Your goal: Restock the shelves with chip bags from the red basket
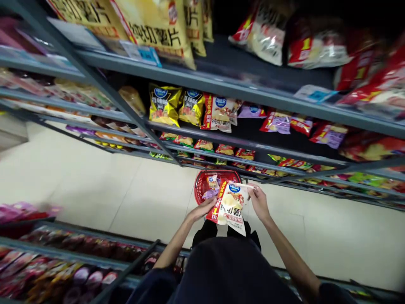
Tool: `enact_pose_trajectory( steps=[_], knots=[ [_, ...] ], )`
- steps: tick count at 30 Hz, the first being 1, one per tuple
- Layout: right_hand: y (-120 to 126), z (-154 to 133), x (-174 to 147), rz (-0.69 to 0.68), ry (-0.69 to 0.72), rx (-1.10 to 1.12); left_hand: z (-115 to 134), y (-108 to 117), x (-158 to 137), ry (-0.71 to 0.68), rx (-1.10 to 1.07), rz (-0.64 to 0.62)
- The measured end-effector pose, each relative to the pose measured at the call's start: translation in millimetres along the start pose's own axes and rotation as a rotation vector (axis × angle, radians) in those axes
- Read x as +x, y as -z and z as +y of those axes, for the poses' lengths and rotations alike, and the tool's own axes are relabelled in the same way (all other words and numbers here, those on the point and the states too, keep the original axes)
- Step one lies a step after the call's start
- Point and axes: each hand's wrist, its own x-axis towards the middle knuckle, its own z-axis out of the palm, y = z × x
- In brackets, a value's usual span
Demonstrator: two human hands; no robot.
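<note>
A red and white bag of potato chips (233,202) is held up in front of my body, its printed front towards me. My right hand (258,202) pinches its upper right corner. On the left edge, my left hand (204,209) grips the bag, with some fingers hidden behind it. Just beyond the bag, a red shopping basket (198,185) stands on the floor, partly covered by it. Inside the basket lie a small white and red snack bag (213,181) and a purple package (210,193).
Ahead runs a dark shelf unit (221,136) with several levels of chip bags, including yellow and black bags (164,105). Large yellow bags (155,29) stand on an upper level. Behind me is another shelf (63,253) of packaged goods. Pale tiled floor (126,190) lies between them.
</note>
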Motion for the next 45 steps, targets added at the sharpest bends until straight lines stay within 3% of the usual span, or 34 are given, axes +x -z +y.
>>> enact_pose_trajectory(
  steps=[4, 9, 12, 16, 20, 23, 26, 30, 32, 34, 37, 40, 42, 45],
  knots=[
    [4.9, -36.1, -42.9, 0.063, 0.028, 0.204, 18.3, -48.7, -35.7, -0.077, -0.114, -0.084],
    [26.2, -47.7, -101.2, -0.13, 0.113, 0.216, 29.2, -99.0, -54.9, -0.232, -0.014, 0.043],
    [37.5, -51.5, -120.3, -0.198, 0.027, 0.159, 32.7, -116.1, -55.1, -0.277, 0.035, 0.065],
    [48.4, -69.7, -119.7, -0.069, -0.05, 0.254, 49.4, -140.5, -61.9, -0.352, 0.127, -0.017],
    [66.9, -103.0, -109.4, -0.037, 0.085, 0.293, 87.0, -179.2, -77.2, -0.355, 0.177, 0.002],
    [87.5, -129.4, -101.1, -0.143, 0.24, 0.248, 121.4, -203.1, -86.4, -0.408, 0.201, 0.039],
    [106.5, -156.0, -91.0, -0.252, 0.401, 0.146, 149.6, -213.5, -93.4, -0.538, 0.299, 0.062],
    [119.6, -191.5, -80.5, -0.188, 0.473, 0.129, 182.5, -210.8, -99.0, -0.717, 0.518, 0.015],
    [123.0, -204.2, -78.8, -0.166, 0.461, 0.22, 209.4, -207.5, -96.5, -0.828, 0.608, -0.005],
    [126.3, -210.8, -78.8, -0.113, 0.461, 0.312, 250.2, -206.5, -86.0, -0.949, 0.667, 0.057],
    [129.9, -211.6, -80.0, -0.056, 0.468, 0.445, 332.8, -214.5, -49.2, -1.07, 0.788, 0.288],
    [128.7, -209.7, -85.0, -0.044, 0.464, 0.507, 416.3, -237.3, 6.4, -1.193, 1.118, 0.447],
    [125.6, -207.9, -91.9, -0.023, 0.449, 0.496, 458.3, -257.8, 42.6, -1.152, 1.426, 0.529],
    [121.1, -198.3, -105.6, 0.004, 0.412, 0.457, 495.5, -285.4, 82.2, -0.968, 1.725, 0.626]
  ],
)
